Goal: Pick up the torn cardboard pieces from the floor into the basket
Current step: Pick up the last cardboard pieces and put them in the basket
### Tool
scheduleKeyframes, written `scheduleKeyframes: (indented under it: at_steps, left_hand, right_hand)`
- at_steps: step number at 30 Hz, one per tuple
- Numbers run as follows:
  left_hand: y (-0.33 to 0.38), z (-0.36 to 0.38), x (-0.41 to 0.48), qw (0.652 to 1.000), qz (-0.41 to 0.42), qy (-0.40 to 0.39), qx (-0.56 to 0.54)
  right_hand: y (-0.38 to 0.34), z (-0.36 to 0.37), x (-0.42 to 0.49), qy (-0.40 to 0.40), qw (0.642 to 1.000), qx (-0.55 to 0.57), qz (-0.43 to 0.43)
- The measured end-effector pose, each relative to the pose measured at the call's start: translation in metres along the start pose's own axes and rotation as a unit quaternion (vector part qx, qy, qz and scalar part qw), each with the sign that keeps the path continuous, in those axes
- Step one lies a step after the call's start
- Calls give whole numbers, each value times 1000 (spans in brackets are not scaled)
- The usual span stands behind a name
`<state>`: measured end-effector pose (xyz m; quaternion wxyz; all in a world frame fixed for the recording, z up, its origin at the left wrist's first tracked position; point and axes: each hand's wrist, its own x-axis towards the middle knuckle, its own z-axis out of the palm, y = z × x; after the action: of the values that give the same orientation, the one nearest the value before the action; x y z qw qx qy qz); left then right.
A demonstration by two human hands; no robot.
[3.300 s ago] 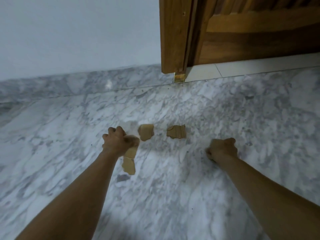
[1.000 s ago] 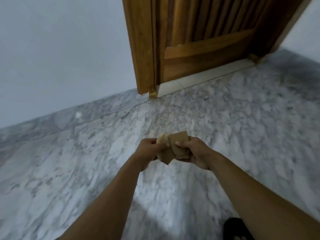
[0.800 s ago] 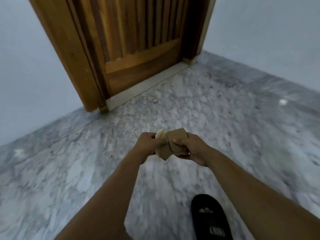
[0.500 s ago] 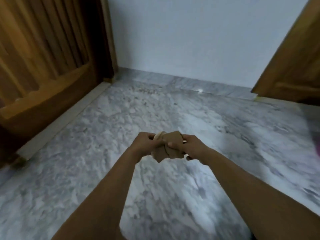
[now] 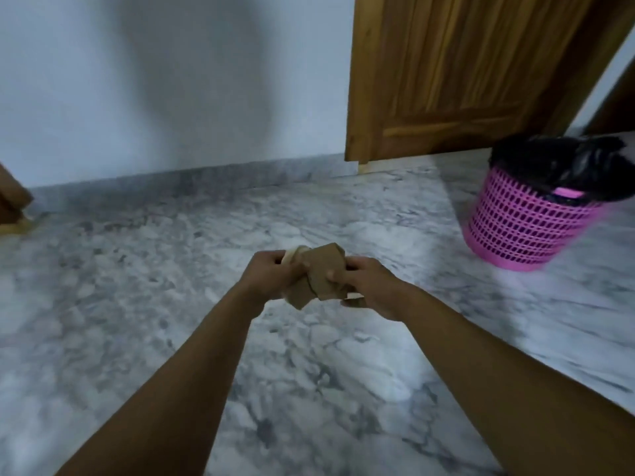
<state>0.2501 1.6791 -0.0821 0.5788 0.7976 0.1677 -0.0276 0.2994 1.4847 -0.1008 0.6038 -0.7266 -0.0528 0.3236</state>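
Cardboard (image 5: pixel 319 276) bunched into one wad, held up off the floor (image 5: pixel 154 286) between both hands. Left hand (image 5: pixel 271 276) curled round one edge, right hand (image 5: pixel 367 286) pinching the other, thumb on top, guessing so no scrap slips out. Long axis diagonal: top corner toward the wall (image 5: pixel 137 97), bottom corner down-left. Basket (image 5: pixel 522 231) well off to the right.
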Motion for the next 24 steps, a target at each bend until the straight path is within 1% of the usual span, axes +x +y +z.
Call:
scheduleKeyframes:
  at_steps: [3, 7, 9, 12, 14, 19, 22, 24]
  left_hand:
    - [58, 59, 33, 1000, -6, -27, 12]
    - [152, 128, 62, 997, -13, -71, 33]
    - [220, 162, 73, 993, -29, -103, 49]
    - [293, 194, 77, 986, -28, -148, 76]
    - [359, 221, 85, 978, -45, -171, 110]
    - [506, 288, 87, 957, -23, -234, 170]
    - [555, 326, 97, 947, -9, -256, 195]
    - [570, 349, 109, 940, -2, -264, 214]
  right_hand:
    - [-17, -79, -3, 46, 998, 50, 7]
    - [-63, -181, -29, 90, 990, 100, 45]
    - [-101, -239, -53, 114, 984, 119, 70]
    - [-144, -290, -84, 140, 979, 118, 87]
    - [-187, -338, -108, 166, 973, 125, 103]
    - [-277, -444, -176, 214, 957, 145, 130]
    - [-304, -494, -197, 224, 943, 190, 155]
    - [-308, -518, -197, 244, 930, 212, 173]
